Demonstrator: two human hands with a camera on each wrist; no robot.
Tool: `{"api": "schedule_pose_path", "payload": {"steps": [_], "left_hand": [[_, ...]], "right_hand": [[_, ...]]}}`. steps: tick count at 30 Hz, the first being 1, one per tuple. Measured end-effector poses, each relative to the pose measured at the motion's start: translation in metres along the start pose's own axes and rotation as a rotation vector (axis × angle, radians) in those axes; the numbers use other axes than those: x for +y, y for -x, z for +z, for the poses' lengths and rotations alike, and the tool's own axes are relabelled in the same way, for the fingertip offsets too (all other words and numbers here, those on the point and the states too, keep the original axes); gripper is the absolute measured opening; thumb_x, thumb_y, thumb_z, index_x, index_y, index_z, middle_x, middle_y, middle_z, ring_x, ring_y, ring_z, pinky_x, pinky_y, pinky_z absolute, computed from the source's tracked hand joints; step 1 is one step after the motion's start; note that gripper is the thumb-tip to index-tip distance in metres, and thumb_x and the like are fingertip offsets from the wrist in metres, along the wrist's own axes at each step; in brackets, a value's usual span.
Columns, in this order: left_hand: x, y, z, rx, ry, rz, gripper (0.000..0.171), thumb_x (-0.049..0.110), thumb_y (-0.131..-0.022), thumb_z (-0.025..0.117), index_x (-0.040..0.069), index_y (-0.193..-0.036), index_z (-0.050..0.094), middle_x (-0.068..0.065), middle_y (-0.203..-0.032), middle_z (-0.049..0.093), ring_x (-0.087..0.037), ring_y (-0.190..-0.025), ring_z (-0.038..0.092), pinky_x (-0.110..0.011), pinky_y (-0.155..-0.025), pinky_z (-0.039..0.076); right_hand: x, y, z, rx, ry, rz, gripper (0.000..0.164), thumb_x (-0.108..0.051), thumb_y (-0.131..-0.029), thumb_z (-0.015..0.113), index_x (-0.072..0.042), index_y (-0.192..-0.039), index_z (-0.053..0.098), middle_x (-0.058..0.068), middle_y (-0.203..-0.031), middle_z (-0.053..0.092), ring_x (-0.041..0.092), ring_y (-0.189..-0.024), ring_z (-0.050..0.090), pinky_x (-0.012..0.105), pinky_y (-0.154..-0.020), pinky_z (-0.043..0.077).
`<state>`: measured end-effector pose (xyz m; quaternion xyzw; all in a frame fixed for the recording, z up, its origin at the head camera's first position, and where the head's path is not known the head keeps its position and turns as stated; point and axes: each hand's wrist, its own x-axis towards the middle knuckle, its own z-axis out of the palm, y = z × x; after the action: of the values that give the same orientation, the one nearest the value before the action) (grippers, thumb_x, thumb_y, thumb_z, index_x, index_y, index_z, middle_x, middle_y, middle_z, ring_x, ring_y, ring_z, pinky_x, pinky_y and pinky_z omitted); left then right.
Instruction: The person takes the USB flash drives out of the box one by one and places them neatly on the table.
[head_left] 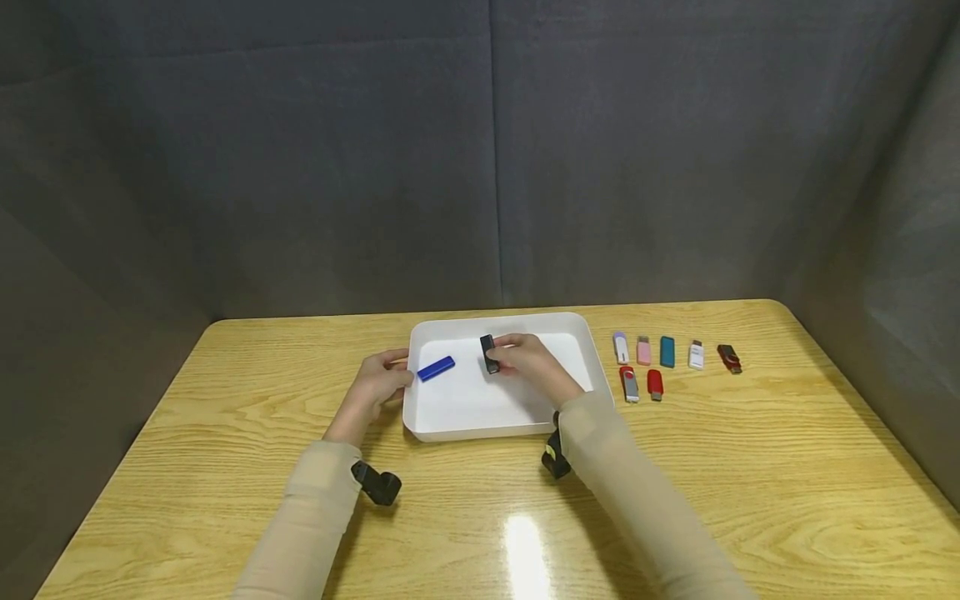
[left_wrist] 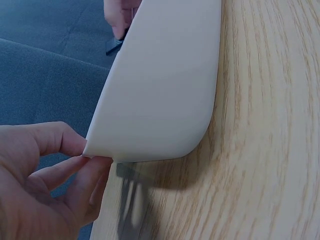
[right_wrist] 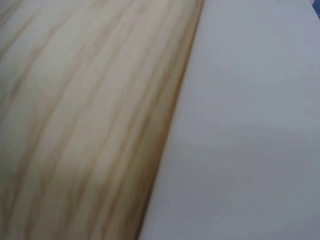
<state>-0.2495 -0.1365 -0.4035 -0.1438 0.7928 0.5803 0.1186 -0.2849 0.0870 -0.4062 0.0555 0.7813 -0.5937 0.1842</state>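
Note:
A white tray (head_left: 480, 432) stands near the back of the wooden table. Its left rim is pinched between the thumb and fingers of my left hand (head_left: 378, 379); the left wrist view shows this hand (left_wrist: 45, 175) at a corner of the tray (left_wrist: 160, 95). My right hand (head_left: 528, 358) holds a black USB stick (head_left: 487, 346) above the tray floor. Toward the left inside the tray lies a blue USB stick (head_left: 437, 368), tilted. Only the tray's outer wall (right_wrist: 240, 130) and blurred table show in the right wrist view; the right hand is out of it.
Right of the tray, several USB sticks lie in two rows: a white-and-purple one (head_left: 621, 348), a pink one (head_left: 644, 351), a teal one (head_left: 667, 352), a white one (head_left: 697, 355), a dark red one (head_left: 729, 358), and below them a red-and-grey one (head_left: 629, 385) and a red one (head_left: 656, 384). Dark curtains (head_left: 337, 167) surround the table.

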Motion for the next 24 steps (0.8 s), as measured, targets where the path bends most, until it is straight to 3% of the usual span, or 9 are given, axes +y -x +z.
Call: {"api": "schedule_pose_path", "payload": {"steps": [5,13,24], "left_hand": [[0.0,-0.001,0.0,0.003,0.001,-0.001,0.061,-0.006,-0.08,0.05,0.002,-0.14,0.045,-0.021,-0.13,0.055,-0.019,-0.095,0.057,-0.018,-0.068,0.051],[-0.001,-0.002,0.0,0.006,-0.004,-0.009,0.061,-0.005,-0.079,0.051,0.003,-0.14,0.045,-0.02,-0.13,0.055,-0.019,-0.095,0.057,-0.019,-0.07,0.051],[-0.001,-0.001,-0.001,-0.006,0.004,0.005,0.061,-0.006,-0.079,0.05,0.001,-0.14,0.045,-0.023,-0.13,0.054,-0.019,-0.096,0.058,-0.021,-0.072,0.053]], "right_hand": [[-0.002,0.004,-0.006,-0.03,-0.069,-0.009,0.042,-0.011,-0.093,0.056,0.008,-0.129,0.049,0.025,-0.131,0.054,0.011,-0.09,0.057,0.021,-0.086,0.052],[-0.004,0.009,-0.016,-0.042,-0.145,-0.055,0.041,-0.007,-0.093,0.054,0.012,-0.128,0.047,0.025,-0.128,0.052,0.007,-0.083,0.057,0.012,-0.071,0.05],[-0.008,0.013,-0.036,-0.004,-0.182,-0.037,0.044,-0.006,-0.092,0.055,0.007,-0.133,0.044,0.019,-0.123,0.052,0.007,-0.079,0.057,0.012,-0.067,0.051]]}}
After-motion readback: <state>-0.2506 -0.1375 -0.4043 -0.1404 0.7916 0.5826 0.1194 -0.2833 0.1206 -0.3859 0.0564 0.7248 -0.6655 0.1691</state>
